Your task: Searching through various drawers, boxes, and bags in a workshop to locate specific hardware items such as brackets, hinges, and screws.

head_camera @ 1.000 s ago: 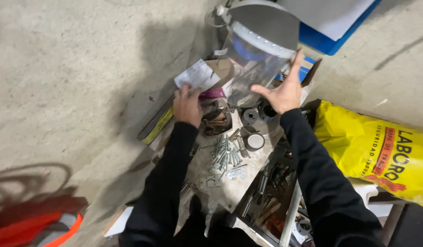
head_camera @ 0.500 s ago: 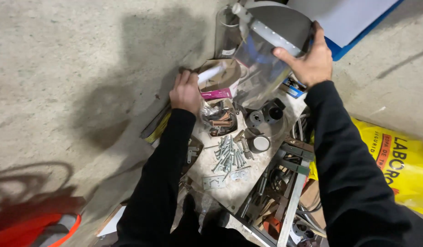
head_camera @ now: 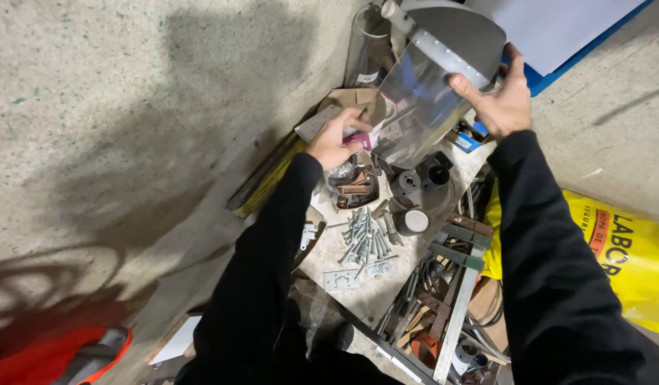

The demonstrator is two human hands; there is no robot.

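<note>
Long black sleeves, apparently plain knit, bare hands

Both black-sleeved arms outstretched, left hand (head_camera: 334, 140) and right hand (head_camera: 502, 100) with curled, gripping fingers.

The face shield (head_camera: 422, 100) is showing a clear, glossy plastic visor under a matt grey band. The bolts (head_camera: 365, 242) are gleaming as bare metal, and the floor (head_camera: 130, 107) is looking like rough, speckled concrete beside a shiny yellow plastic bag (head_camera: 622, 249).

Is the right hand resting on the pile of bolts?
No, the right hand grips the grey-topped clear face shield, well above the bolts.
</note>
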